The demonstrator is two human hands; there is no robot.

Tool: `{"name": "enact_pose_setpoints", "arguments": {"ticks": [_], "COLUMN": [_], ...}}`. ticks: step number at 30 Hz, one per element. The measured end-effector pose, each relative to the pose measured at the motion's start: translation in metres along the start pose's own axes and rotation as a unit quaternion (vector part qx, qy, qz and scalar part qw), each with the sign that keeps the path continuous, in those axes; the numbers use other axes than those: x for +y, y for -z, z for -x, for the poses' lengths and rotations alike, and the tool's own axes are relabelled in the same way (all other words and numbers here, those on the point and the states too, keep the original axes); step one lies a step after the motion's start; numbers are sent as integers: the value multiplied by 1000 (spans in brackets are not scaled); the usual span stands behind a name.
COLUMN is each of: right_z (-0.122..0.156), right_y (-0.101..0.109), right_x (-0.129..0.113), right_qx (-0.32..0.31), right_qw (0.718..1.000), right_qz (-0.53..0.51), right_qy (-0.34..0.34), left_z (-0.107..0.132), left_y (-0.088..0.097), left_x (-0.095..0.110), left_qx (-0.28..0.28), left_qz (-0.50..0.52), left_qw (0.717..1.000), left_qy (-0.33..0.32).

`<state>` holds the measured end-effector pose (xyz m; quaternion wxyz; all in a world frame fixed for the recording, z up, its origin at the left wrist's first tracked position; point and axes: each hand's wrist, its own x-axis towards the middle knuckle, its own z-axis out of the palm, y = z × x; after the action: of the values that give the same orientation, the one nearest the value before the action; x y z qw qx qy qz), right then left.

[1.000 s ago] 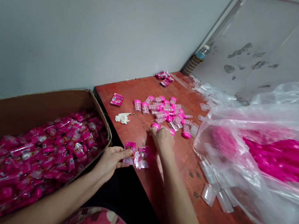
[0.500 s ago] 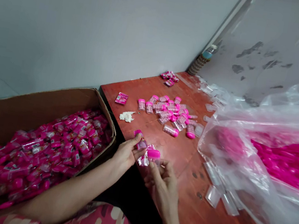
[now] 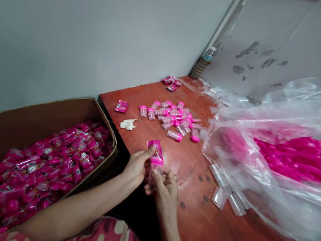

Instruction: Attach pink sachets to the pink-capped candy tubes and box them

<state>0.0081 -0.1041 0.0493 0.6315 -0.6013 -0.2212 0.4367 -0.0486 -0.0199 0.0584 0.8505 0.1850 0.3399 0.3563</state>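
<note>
Between thumb and fingers, my left hand point(image 3: 138, 166) pinches a pink printed wrapper point(image 3: 155, 147) above the table's near edge. My right hand point(image 3: 166, 194) grips a small clear bottle with a pink cap point(image 3: 156, 162), its cap end against the wrapper's lower part. Whether the cap is inside the wrapper or only in front of it, I cannot tell. Beyond my hands lies a loose pile of pink-capped bottles point(image 3: 176, 115) holding small pale balls. A single flat pink wrapper point(image 3: 122, 106) rests near the table's left edge.
An open cardboard box point(image 3: 105, 118) full of pink wrapped packs stands left of the red table point(image 3: 193, 222). A large clear plastic bag point(image 3: 261, 192) of pink caps covers the right side, near empty clear tubes point(image 3: 219, 198). White crumpled material point(image 3: 127, 124) lies near the left edge.
My right hand has brought the bottle leftward, from beside the wrapper to against it, turning it more upright. The whole view has shifted slightly to the right.
</note>
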Motion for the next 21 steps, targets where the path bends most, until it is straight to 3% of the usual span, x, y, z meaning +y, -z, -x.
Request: {"name": "enact_pose_setpoints", "arguments": {"ticks": [6, 13, 18, 21], "right_z": [0, 2, -2, -2], "right_y": [3, 6, 9, 10], "right_x": [3, 4, 4, 6], "right_qx": [31, 38, -7, 7], "right_qw": [999, 996, 999, 998], "right_qz": [24, 60, 22, 33], "right_qy": [26, 46, 46, 49], "left_z": [4, 3, 0, 0], "left_y": [1, 7, 12, 11], "left_x": [3, 3, 8, 9], "left_qx": [-99, -115, -149, -125], "left_qz": [-78, -148, -181, -176], "left_qw": [992, 982, 970, 975], "left_qy": [-3, 27, 59, 47]}}
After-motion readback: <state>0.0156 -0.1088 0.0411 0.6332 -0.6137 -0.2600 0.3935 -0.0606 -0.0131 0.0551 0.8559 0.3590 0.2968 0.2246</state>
